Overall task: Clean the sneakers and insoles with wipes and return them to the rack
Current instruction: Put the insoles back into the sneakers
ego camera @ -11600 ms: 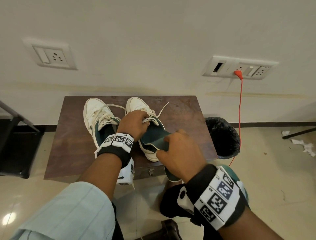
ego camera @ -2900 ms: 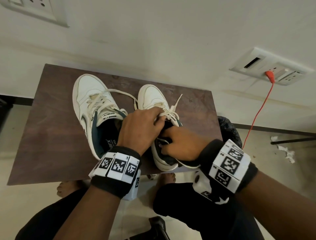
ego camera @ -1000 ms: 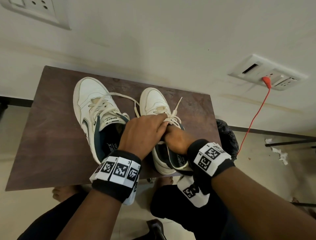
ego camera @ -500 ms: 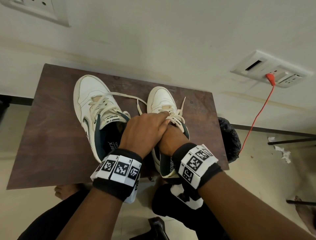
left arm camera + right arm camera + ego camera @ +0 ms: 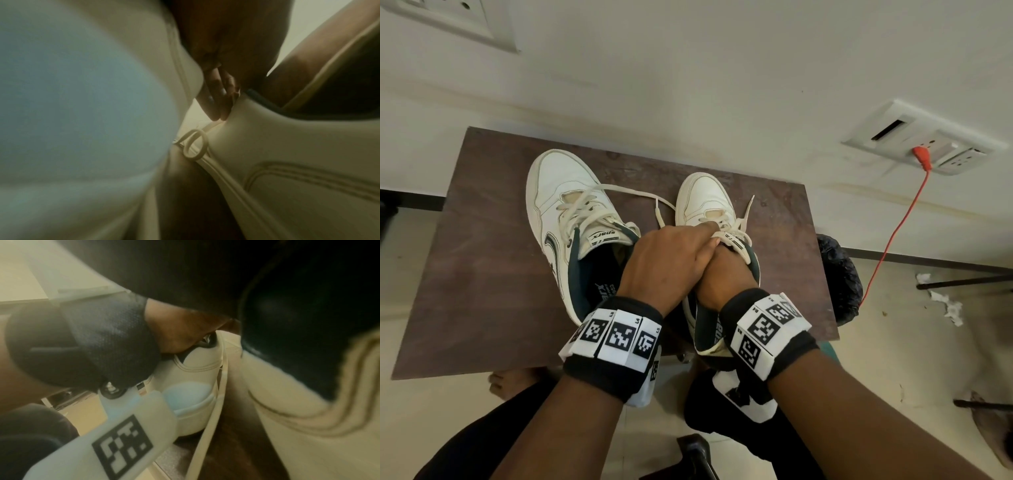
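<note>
Left hand (image 5: pixel 666 263) fingers flat on right sneaker (image 5: pixel 705 202) tongue, over buried right hand (image 5: pixel 726 277), grip unclear.

Your left hand (image 5: pixel 667 263) reached forward with its back turned up, fingers (image 5: pixel 213 104) held straight and close together, their tips pressed down ahead of the knuckles. Your right hand (image 5: pixel 726 274) lay just beneath and beside it, pushed in deep so that its fingers were hidden; whether they curled cannot be told. Both forearms ran forward side by side, each wrist wrapped in a black band with printed markers.
</note>
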Motion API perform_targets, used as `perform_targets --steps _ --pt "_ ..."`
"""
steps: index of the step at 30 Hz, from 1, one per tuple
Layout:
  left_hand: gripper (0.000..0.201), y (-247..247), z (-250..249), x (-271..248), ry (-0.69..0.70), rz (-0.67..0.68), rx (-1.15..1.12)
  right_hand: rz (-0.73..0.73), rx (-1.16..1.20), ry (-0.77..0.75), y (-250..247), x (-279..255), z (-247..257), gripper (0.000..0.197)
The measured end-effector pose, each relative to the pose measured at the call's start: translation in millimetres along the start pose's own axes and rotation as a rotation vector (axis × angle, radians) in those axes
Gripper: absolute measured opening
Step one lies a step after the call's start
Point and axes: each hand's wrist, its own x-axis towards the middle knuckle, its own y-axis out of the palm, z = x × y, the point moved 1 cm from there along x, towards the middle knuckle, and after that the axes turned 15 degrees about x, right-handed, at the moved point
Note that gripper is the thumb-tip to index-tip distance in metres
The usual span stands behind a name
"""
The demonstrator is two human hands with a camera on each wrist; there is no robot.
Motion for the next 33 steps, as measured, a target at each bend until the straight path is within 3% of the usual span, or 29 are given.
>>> perform_targets --steps 8,17,25,33 --pt "0.027 0 -1 1 0.014 -0.035 -0.004 -0.090 0.232 -0.006 1 -4 -8 0.026" --pt "0.035 4 0 2 0.041 -0.024 0.000 -0.039 0.168 0.072 10 5 -9 0.037" --pt "0.030 4 0 2 0.058 -0.012 -0.027 -0.048 0.185 0.078 11 7 -15 0.032" --pt "0.027 4 1 1 0.070 -0.025 -0.043 -0.016 0.117 0.079 12 11 -15 0.041"
